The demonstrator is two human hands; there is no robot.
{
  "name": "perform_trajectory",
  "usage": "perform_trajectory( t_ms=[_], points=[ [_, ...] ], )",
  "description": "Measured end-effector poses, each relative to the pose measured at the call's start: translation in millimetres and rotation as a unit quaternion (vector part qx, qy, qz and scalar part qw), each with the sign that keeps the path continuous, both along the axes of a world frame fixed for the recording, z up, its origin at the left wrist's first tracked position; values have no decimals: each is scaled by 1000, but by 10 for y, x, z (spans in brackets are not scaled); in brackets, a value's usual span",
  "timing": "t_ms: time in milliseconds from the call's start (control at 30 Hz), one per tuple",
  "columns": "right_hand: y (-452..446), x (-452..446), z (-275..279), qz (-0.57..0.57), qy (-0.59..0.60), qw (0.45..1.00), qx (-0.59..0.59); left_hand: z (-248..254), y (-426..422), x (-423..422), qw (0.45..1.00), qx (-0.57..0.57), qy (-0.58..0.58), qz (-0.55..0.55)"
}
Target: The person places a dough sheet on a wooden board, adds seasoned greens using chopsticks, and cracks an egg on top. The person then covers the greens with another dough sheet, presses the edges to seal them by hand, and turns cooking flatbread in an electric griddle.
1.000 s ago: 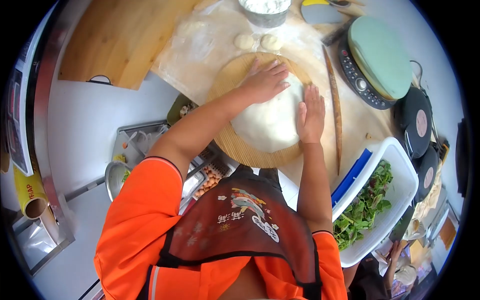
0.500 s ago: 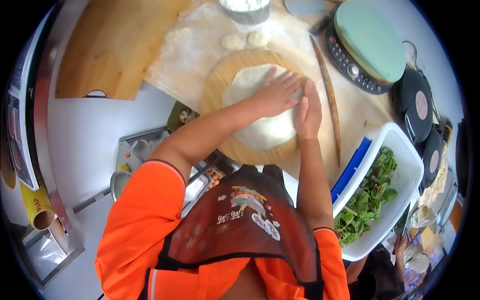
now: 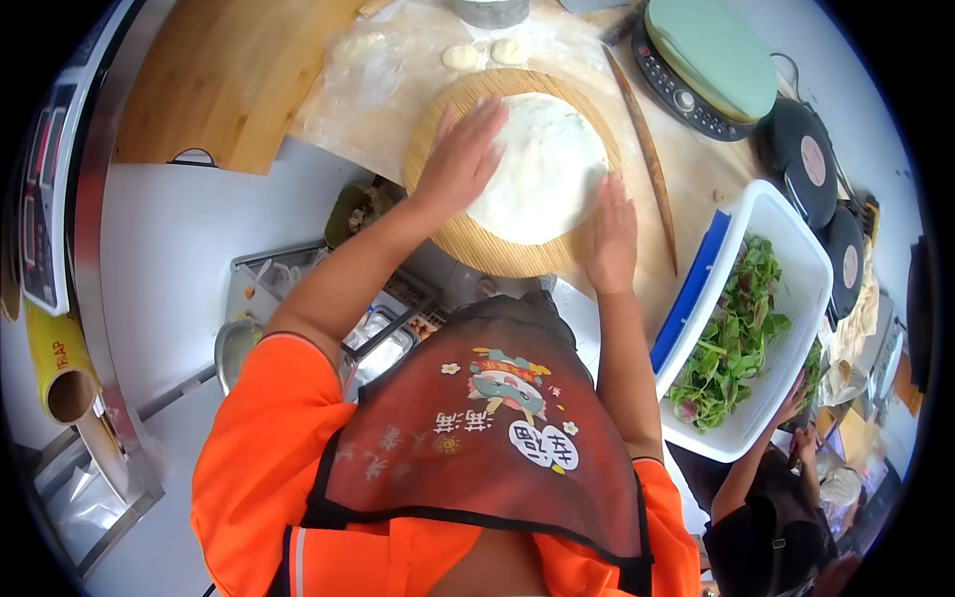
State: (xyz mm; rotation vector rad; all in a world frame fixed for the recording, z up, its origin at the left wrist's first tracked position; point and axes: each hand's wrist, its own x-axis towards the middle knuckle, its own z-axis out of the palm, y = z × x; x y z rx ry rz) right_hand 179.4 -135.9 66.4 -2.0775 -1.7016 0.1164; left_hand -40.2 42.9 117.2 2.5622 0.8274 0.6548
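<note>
A flat round sheet of dough (image 3: 542, 174) lies on a round wooden board (image 3: 497, 261); greenish patches show faintly through its upper part. My left hand (image 3: 463, 159) is at the dough's left edge, over the board, with fingers stretched out. On the opposite side, my right hand (image 3: 610, 234) rests by the right rim of the board, its fingers extended and close to the dough's edge. Neither hand grips anything. Two small dough pieces (image 3: 460, 57) sit behind the board. A long wooden rolling pin (image 3: 647, 159) lies to the right.
At the right stands a white basket (image 3: 786, 398) of leafy greens (image 3: 741, 318). A round griddle (image 3: 701, 50) with a green top and black round appliances (image 3: 799, 164) are behind it. A metal bowl (image 3: 492, 12) is at the back. Another person (image 3: 766, 507) is at lower right.
My left hand has moved left, off the middle of the dough to its left edge. My right hand has shifted down along the board's right side. The whole view has tilted slightly.
</note>
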Motion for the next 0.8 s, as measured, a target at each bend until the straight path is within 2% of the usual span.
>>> perform_trajectory(
  t_ms=[67, 200, 300, 400, 533, 633, 733, 800],
  points=[
    [-94, -145, 106, 21, -25, 998, -50, -9, -443, -323, 997, 10, 72, -29],
    [-210, -136, -109, 11, -88, 995, -53, -215, -1104, -614, 983, -23, 166, -78],
    [-137, -147, -146, -15, -145, 985, -87, -410, -1297, -663, 976, -14, 208, -63],
    [14, -35, -128, -23, -182, 977, -107, -368, -1260, -518, 979, 12, 193, -62],
    [-39, 9, -60, -36, -147, 982, -114, -344, -1147, -421, 988, 3, 150, -49],
    [-248, -258, 91, 45, -145, 983, -107, -339, -1196, -373, 990, -5, 124, -67],
    [-373, -430, -61, 50, -102, 988, -102, -414, -1254, -363, 992, -7, 118, -49],
    [-362, -445, -125, 48, -115, 989, -84, -422, -1263, -335, 989, 5, 139, -41]
  ],
)
